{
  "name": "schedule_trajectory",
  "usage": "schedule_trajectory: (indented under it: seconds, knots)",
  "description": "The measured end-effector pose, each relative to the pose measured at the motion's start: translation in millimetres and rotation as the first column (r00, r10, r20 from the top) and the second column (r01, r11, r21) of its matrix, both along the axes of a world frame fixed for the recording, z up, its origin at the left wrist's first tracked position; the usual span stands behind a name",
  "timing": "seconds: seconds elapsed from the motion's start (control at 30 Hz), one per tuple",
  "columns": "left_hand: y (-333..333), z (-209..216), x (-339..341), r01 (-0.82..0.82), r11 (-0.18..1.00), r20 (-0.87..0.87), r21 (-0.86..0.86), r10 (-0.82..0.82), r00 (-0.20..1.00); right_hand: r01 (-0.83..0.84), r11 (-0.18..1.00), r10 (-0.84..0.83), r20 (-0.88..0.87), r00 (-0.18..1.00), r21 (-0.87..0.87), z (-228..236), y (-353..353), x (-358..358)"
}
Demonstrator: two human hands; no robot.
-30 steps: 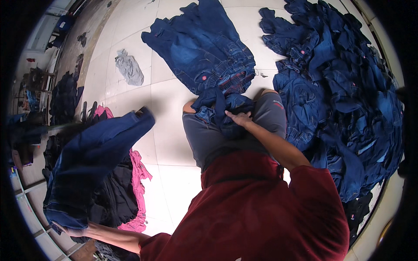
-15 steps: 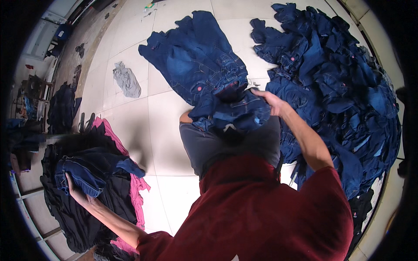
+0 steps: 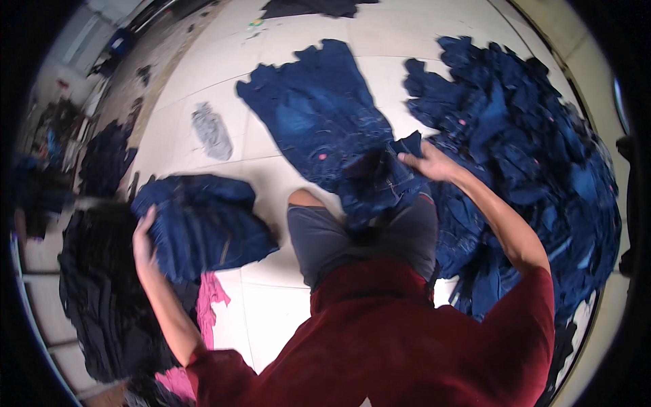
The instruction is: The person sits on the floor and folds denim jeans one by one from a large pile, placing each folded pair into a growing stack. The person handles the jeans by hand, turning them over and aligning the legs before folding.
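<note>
My left hand (image 3: 144, 239) grips the outer edge of a folded pair of dark blue jeans (image 3: 207, 227), held beside the black clothes pile (image 3: 102, 292). Their layers hang in pleats towards my legs. My right hand (image 3: 434, 163) is closed on the near end of another dark denim garment (image 3: 380, 176), bunched up over my thighs. This denim lies over or joins a layer of blue jeans (image 3: 305, 108) spread flat on the floor in front of me; where one ends and the other begins, I cannot tell.
A large heap of blue denim (image 3: 522, 156) fills the right side. Pink cloth (image 3: 211, 298) sticks out from under the black pile. A grey cloth (image 3: 211, 132) lies on the pale tiles, and a black garment (image 3: 308, 7) is at the far edge.
My left hand has brought the folded jeans right and farther forward, off part of the black pile, and they look more spread out. The denim at my right hand has shifted; the view has moved too.
</note>
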State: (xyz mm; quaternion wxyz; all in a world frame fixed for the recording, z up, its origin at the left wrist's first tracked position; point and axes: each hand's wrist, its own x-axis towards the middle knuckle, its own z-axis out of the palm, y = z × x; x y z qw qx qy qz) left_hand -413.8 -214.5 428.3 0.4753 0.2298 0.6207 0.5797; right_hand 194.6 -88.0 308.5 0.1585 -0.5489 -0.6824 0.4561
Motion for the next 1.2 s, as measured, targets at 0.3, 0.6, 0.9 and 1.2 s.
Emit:
schedule_trajectory:
  seconds: [0.3, 0.6, 0.9, 1.2]
  knots:
    - [108, -31, 61, 0.440, 0.863, -0.545, -0.248, -0.499, 0.673, -0.992, 0.067, 0.892, 0.452, 0.012, -0.105, 108, -158, -114]
    - [66, -149, 227, 0.701, 0.446, -0.601, -0.557, -0.798, 0.030, -0.863, -0.075, 0.696, 0.646, 0.314, 0.500, 109, -186, -97]
    - [-55, -138, 285, 0.889, 0.241, -0.517, -0.390, -0.856, 0.005, -0.763, 0.637, 0.751, 0.315, 0.580, -0.113, 91, -156, -50]
    - [-67, -108, 263, 0.796, 0.103, -0.416, -0.596, -0.888, -0.196, -0.944, 0.309, 0.630, 0.718, 0.297, 0.119, 5, -118, -97]
